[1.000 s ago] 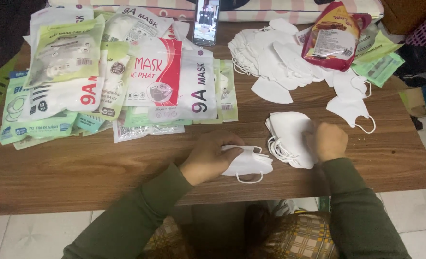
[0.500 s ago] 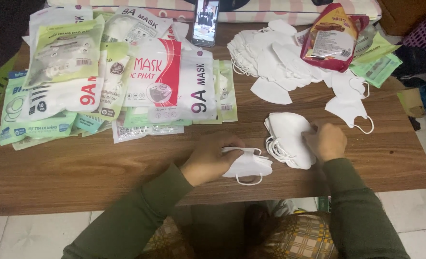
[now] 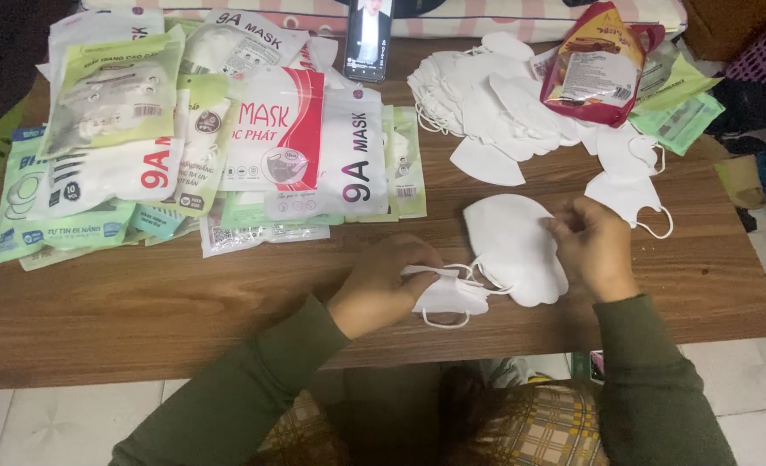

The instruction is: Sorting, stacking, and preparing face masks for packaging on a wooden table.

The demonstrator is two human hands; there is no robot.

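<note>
Wooden table, dark brown grain; I see its near edge running across the lower frame, tiled floor below. On the left half lies an overlapping spread of sealed mask packets, green, white and red. At the far edge, centre, a phone stands propped upright. Right of it, a loose heap of white masks, with a red foil pouch lying partly on the heap. Green packets at the far right. Near centre-right, a small stack of white masks; just beside it, toward the near edge, a folded white mask. Another single mask lies right of the stack.
</note>
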